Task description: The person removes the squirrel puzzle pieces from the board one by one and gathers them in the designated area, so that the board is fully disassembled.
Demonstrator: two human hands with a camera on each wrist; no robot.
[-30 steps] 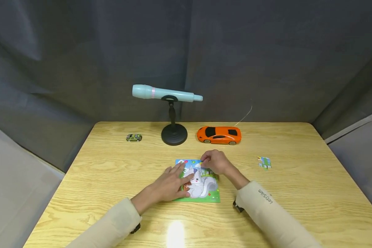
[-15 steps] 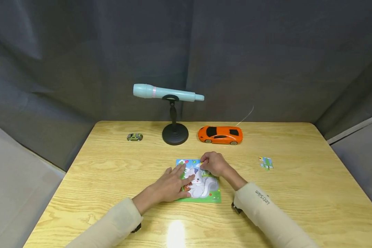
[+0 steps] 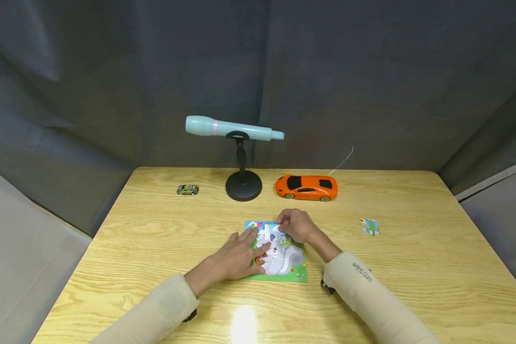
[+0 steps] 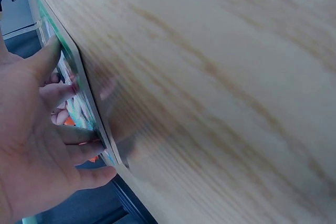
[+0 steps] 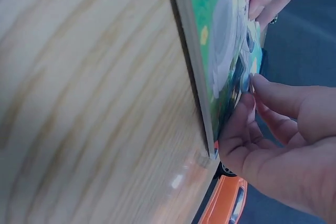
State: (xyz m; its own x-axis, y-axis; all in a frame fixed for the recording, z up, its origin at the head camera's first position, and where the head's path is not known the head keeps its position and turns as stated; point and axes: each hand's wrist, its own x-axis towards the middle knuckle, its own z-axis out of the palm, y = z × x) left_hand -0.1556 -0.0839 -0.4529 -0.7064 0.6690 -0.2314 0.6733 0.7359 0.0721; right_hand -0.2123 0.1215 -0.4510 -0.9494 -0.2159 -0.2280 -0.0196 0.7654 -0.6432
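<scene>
A jigsaw puzzle (image 3: 290, 263) with a white squirrel on a green and blue ground lies on the table before me. My left hand (image 3: 236, 255) rests on its left side, fingers spread and mostly straight. In the left wrist view, those fingertips reach over the puzzle's edge. At the top right of the puzzle, my right hand (image 3: 298, 226) pinches a puzzle piece (image 5: 245, 78) between thumb and fingers. That piece stands tilted up from the board in the right wrist view. Beside it, a pale piece-shaped gap shows in the picture. The fingers hide much of the piece.
A few joined puzzle pieces (image 3: 370, 227) lie to the right on the wooden table (image 3: 155, 229). Along the back stand a small green toy car (image 3: 188, 189), a light blue microphone (image 3: 236, 129) on a black stand (image 3: 243, 185), and an orange toy car (image 3: 306, 187).
My right hand has shifted only slightly at the puzzle's upper edge, still pinching the piece. The pale gap beside its fingertips shows more plainly now. My left hand stays put.
</scene>
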